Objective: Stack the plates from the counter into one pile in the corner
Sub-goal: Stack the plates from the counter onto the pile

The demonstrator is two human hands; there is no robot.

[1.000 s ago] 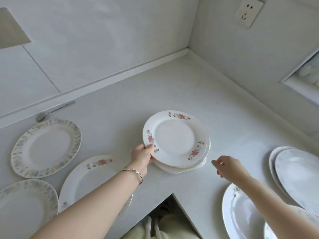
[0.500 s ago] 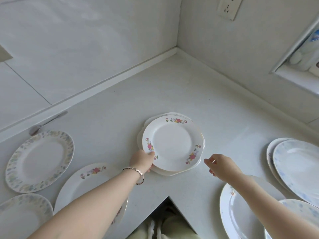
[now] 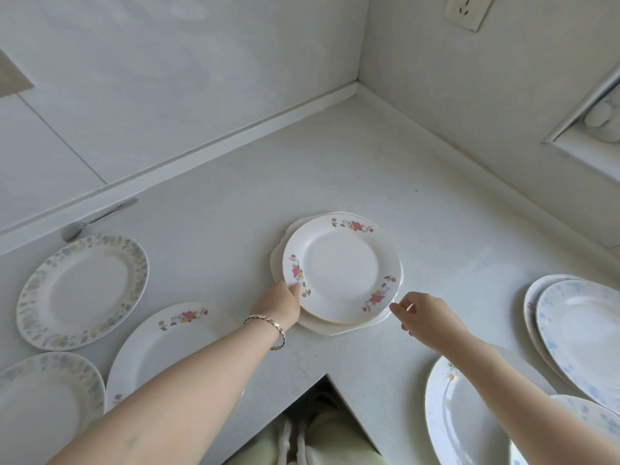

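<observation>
A white plate with pink flowers (image 3: 340, 268) lies on top of a scalloped white plate (image 3: 335, 327) in the middle of the counter, well short of the wall corner (image 3: 357, 87). My left hand (image 3: 280, 302) grips the flowered plate's near-left rim, thumb on top. My right hand (image 3: 424, 315) hovers just off the pile's right edge with fingers loosely curled, holding nothing. Other plates lie around: a blue-green patterned plate (image 3: 82, 290) at the left, another (image 3: 47, 394) at the lower left, and a pink-flowered plate (image 3: 167, 344) partly under my left forearm.
At the right lie overlapping blue-flecked plates (image 3: 580, 327), with a white plate (image 3: 466, 414) under my right forearm. A spoon (image 3: 97, 219) rests against the back wall ledge. A wall socket (image 3: 466, 10) sits high on the right wall. The counter edge notches inward at bottom centre.
The flowered plate has come down and settled onto the scalloped plate. My left hand stays on its rim; my right hand has moved closer to the pile's right edge.
</observation>
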